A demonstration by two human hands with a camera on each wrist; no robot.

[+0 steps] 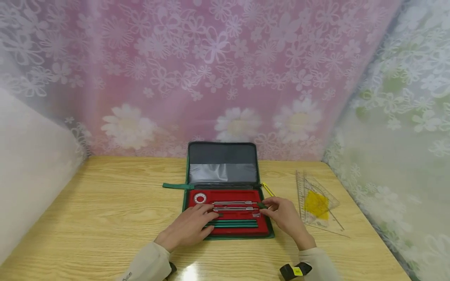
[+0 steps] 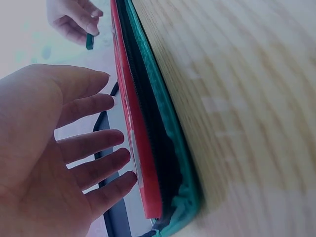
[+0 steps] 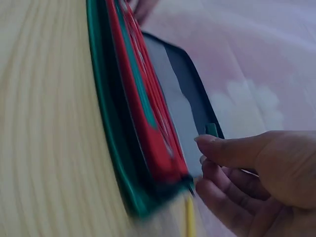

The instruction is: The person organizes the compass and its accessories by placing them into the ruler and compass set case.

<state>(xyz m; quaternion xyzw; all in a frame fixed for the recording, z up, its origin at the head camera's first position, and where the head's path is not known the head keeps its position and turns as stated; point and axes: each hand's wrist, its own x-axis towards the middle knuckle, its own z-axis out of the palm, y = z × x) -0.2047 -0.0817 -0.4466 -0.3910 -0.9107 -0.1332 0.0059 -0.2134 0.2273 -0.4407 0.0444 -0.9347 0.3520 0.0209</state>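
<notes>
A green zip case [image 1: 228, 238] lies unfolded, its red tray [image 1: 239, 233] holding two metal compasses [image 1: 233, 209], dark green pencils [image 1: 232, 223] and a white ring-shaped dial [image 1: 200, 198]. My left hand [image 2: 64, 128], fingers spread and nearly straight, reaches over the tray's left side. Close to its fingertips a little green item [image 1: 220, 215] lies in the tray. At the right end of the compasses, my right hand [image 3: 261, 173] pinches a small dark green block [image 3: 211, 129] between thumb and fingers, above the tray in the right wrist view.
Clear set squares [image 1: 334, 195] and a ruler [image 1: 300, 195] lie with a yellow piece [image 1: 316, 203] at the table's right. The case's dark lid [image 1: 222, 154] stands raised behind the tray. A green strap [image 1: 174, 186] sticks out left and a yellow zip pull [image 1: 268, 190] right.
</notes>
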